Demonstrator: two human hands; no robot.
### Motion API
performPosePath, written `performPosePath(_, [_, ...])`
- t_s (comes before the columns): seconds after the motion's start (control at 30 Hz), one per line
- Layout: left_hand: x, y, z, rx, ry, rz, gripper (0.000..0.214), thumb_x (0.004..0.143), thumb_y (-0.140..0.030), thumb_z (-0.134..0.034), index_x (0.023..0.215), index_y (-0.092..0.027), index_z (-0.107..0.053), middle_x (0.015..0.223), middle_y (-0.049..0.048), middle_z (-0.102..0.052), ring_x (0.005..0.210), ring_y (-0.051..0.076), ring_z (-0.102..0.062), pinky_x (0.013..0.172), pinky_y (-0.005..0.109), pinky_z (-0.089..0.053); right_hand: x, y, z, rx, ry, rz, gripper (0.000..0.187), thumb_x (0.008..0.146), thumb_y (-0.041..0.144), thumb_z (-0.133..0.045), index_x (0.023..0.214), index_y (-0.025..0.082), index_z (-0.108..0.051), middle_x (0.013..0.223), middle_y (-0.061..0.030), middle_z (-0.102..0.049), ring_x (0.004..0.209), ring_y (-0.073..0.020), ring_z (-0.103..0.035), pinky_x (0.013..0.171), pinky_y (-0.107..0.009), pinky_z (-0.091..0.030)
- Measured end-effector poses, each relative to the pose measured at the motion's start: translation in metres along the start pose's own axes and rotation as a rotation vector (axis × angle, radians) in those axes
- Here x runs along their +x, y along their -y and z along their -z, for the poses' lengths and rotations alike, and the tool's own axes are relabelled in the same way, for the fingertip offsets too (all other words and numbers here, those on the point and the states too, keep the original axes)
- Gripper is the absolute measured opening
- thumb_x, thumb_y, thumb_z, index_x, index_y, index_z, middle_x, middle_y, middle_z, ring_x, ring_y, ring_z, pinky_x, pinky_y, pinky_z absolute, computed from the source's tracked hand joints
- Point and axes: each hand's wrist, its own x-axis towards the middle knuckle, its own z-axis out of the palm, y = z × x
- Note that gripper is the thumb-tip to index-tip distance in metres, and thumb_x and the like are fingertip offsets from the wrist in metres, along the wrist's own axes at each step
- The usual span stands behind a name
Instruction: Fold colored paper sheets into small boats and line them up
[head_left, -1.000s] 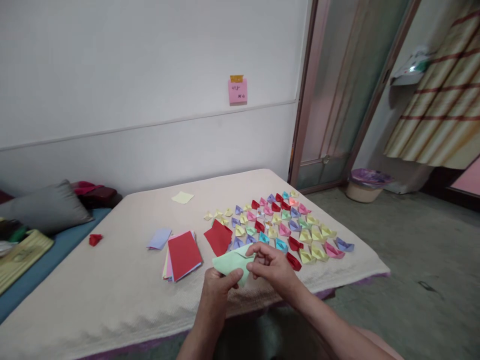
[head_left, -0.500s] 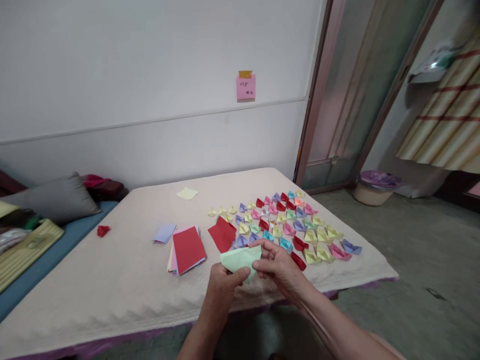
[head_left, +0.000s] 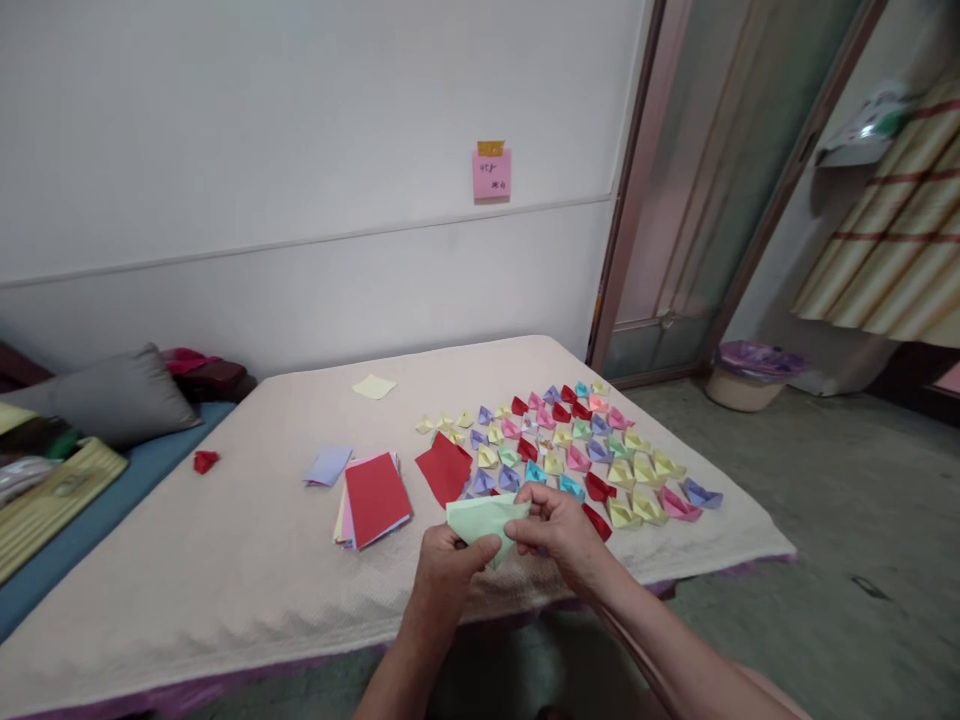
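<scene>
A piece of pale green folded paper (head_left: 480, 517) is held up over the front edge of the bed, its upper edge roughly level and its lower part narrowing. My left hand (head_left: 448, 562) grips it from the lower left, thumb pressed on the near face and the other fingers mostly hidden behind. At the right end, my right hand (head_left: 551, 530) pinches the paper between thumb and fingers. Just behind it lie red sheets (head_left: 445, 470) and many small folded paper boats (head_left: 577, 457) in several colours, set out in rows.
A stack of coloured paper (head_left: 377, 500) with red on top lies left of my hands, beside a lilac sheet (head_left: 328, 466). Farther off are a yellow sheet (head_left: 374, 386) and a crumpled red piece (head_left: 205, 461). A bin (head_left: 750, 375) stands on the floor at right.
The green paper has shifted slightly to the right, and its right corner now sits deeper in my right fingers. Both hands keep their hold.
</scene>
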Motion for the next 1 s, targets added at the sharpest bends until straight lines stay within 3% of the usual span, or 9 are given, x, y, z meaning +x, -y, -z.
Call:
performPosePath(0.13, [-0.001, 0.001, -0.001, 0.013, -0.002, -0.018, 0.021, 0.067, -0.031, -0.068, 0.063, -0.011, -0.065, 0.055, -0.0004, -0.053, 0.053, 0.011, -0.043, 0.052, 0.022, -0.036, -0.001, 0.004, -0.002, -0.012, -0.02, 0.003, 0.022, 0.064, 0.027, -0.072, 0.073, 0.018, -0.053, 0.043, 0.0064, -0.056, 0.038, -0.0098, -0.051, 0.041, -0.019, -0.034])
performPosePath(0.27, [0.001, 0.005, 0.002, -0.112, -0.043, -0.053, 0.023, 0.073, -0.033, -0.064, 0.082, -0.012, -0.068, 0.066, 0.0014, -0.058, 0.057, 0.011, -0.045, 0.053, 0.022, -0.039, -0.001, 0.007, -0.002, -0.035, -0.056, 0.017, 0.02, 0.065, 0.026, -0.07, 0.071, 0.017, -0.054, 0.042, 0.0056, -0.056, 0.037, -0.0092, -0.049, 0.04, -0.019, -0.034])
performPosePath(0.37, [0.004, 0.009, 0.006, -0.14, -0.074, -0.067, 0.023, 0.075, -0.032, -0.062, 0.085, -0.012, -0.068, 0.067, 0.0009, -0.057, 0.059, 0.01, -0.045, 0.056, 0.021, -0.039, -0.001, 0.007, -0.001, -0.051, -0.06, 0.016, 0.019, 0.064, 0.025, -0.071, 0.07, 0.018, -0.054, 0.043, 0.0055, -0.056, 0.037, -0.0084, -0.048, 0.04, -0.018, -0.034])
performPosePath(0.53, [0.004, 0.007, 0.005, -0.183, -0.132, -0.071, 0.022, 0.066, -0.024, -0.069, 0.085, -0.013, -0.062, 0.069, 0.0001, -0.059, 0.061, 0.011, -0.05, 0.056, 0.021, -0.042, -0.001, 0.006, -0.001, -0.016, -0.05, 0.048, 0.024, 0.058, 0.023, -0.076, 0.07, 0.018, -0.055, 0.054, 0.0054, -0.057, 0.043, -0.0079, -0.049, 0.041, -0.019, -0.036])
performPosePath(0.7, [-0.003, -0.006, -0.002, -0.28, -0.164, -0.134, 0.049, 0.06, -0.013, -0.07, 0.104, -0.02, -0.051, 0.089, 0.0009, -0.06, 0.074, 0.014, -0.06, 0.062, 0.023, -0.047, 0.0, 0.004, -0.001, -0.023, -0.067, 0.071, 0.021, 0.058, 0.023, -0.075, 0.071, 0.018, -0.06, 0.049, 0.0065, -0.051, 0.042, -0.0077, -0.045, 0.041, -0.019, -0.035])
performPosePath(1.0, [-0.003, -0.007, 0.001, -0.233, -0.069, -0.075, 0.035, 0.059, -0.012, -0.068, 0.091, -0.017, -0.054, 0.068, -0.0032, -0.058, 0.056, 0.009, -0.05, 0.053, 0.019, -0.04, 0.001, 0.003, 0.0, -0.061, -0.071, 0.077, 0.016, 0.059, 0.021, -0.072, 0.069, 0.017, -0.061, 0.043, 0.007, -0.05, 0.039, -0.0079, -0.045, 0.04, -0.019, -0.033])
